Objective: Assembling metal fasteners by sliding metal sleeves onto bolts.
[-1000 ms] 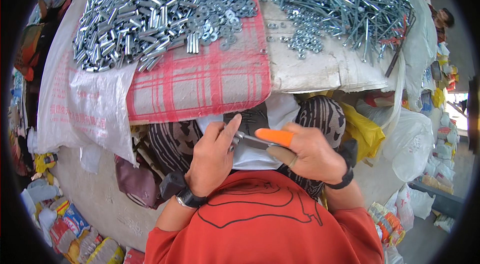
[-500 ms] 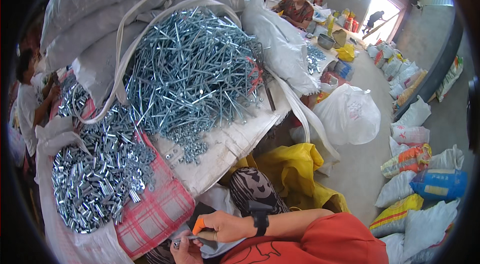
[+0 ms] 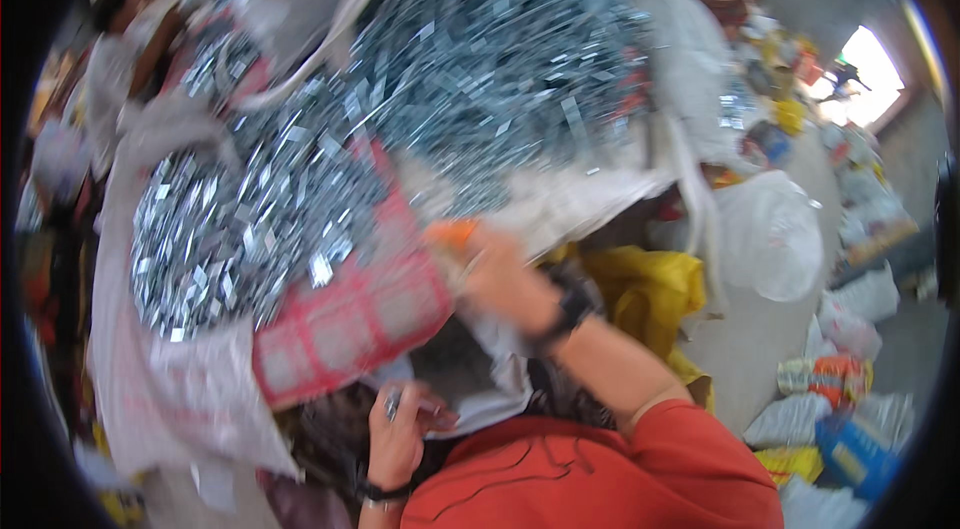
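My right hand (image 3: 505, 279), with an orange covering on one finger, is stretched over the front edge of the table, beside the red-checked cloth (image 3: 350, 314). Motion smears its fingers, so whether it holds anything is hidden. Low in front of my body, my left hand (image 3: 398, 437) has curled fingers. A silvery piece (image 3: 392, 402) shows at them; I cannot tell whether it is a ring or a held part. Ahead lie a heap of long bolts (image 3: 500, 59), a heap of short metal sleeves (image 3: 230, 239) and a patch of small nuts (image 3: 482, 191).
A dark opening framed by white sacking (image 3: 450, 364) lies between my hands. Yellow sacking (image 3: 640, 289) and a full white bag (image 3: 768, 239) stand to the right. Filled sacks (image 3: 855, 449) line the right side. Other people are at far left and far back.
My hands, close together at a metal piece before, are now apart. The right has moved up and forward to the table edge; the left stays low. The whole view has shifted and blurred.
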`<state>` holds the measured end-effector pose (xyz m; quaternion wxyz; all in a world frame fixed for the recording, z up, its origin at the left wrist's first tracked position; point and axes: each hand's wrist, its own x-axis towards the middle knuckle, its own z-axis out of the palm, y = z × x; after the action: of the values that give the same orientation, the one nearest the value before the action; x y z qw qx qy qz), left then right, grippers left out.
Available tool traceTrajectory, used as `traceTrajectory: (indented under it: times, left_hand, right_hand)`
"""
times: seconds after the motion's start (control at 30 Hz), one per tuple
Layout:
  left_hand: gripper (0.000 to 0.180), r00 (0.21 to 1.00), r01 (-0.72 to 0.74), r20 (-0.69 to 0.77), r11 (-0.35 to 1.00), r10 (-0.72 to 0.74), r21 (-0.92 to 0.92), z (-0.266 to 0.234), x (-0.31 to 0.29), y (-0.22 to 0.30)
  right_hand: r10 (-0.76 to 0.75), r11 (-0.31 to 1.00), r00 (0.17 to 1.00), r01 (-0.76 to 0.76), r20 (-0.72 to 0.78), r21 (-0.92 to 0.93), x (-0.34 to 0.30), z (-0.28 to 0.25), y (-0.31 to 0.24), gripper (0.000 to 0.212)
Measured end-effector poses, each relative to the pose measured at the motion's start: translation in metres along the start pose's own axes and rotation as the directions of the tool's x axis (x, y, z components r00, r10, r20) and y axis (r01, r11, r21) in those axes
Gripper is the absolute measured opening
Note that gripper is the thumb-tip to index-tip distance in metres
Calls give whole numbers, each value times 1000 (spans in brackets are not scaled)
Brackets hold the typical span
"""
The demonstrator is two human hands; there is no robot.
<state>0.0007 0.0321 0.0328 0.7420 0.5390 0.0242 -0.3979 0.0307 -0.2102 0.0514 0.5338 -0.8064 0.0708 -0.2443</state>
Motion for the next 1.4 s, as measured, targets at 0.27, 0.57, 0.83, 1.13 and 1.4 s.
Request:
traceTrajectory:
  times: [0.27, 0.57, 0.83, 1.13, 1.4]
  left_hand:
    - [34, 998, 65, -13, 998, -64, 8, -24, 10, -28]
    - [35, 998, 60, -9, 987, -60, 151, -11, 18, -18]
    - [31, 996, 57, -78, 934, -32, 352, -10, 10, -13]
    - [29, 995, 56, -97, 941, -25, 333, 19, 1, 13]
    - [23, 994, -87, -7, 856, 105, 510, 19, 8, 2]
  right_hand:
    - [103, 979, 976, -65, 194, -193, 44, 22, 25, 16]
    - [-6, 928, 984, 73, 180, -365, 37, 17, 11, 15]
    - [-137, 792, 966, 240, 219, -562, 49, 99, 46, 9]
    - [-212, 920, 971, 236, 110, -313, 15, 58, 19, 10]
    - [-219, 974, 952, 200, 215, 107, -42, 32, 5, 10]
